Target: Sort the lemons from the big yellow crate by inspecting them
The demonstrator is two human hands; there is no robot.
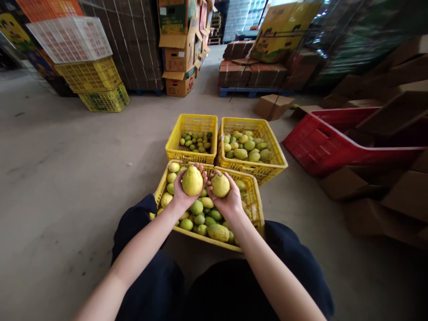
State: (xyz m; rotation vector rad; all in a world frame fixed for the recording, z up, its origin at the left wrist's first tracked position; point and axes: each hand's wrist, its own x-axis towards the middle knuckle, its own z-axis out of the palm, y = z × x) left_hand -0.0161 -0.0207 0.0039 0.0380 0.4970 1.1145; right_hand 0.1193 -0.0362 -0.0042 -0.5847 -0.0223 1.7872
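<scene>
Over the near yellow crate (259,209), my left hand (180,195) is closed around a yellow-green, pear-shaped papaya (192,181). Close beside it, my right hand (230,201) grips a rounder yellowish papaya (220,184), its stem end showing. The fingertips of both hands come near each other between the two fruits. Below them the near crate is filled with green and yellow papayas (218,232), partly hidden by my hands and forearms. This crate sits between my knees.
Beyond stand two more yellow crates: the left crate (171,139) holds small greenish fruit, the right crate (277,151) larger yellow fruit. A red crate (314,147) and cardboard boxes (371,218) lie to the right. Stacked baskets (92,76) stand back left, near a loaded pallet (250,92).
</scene>
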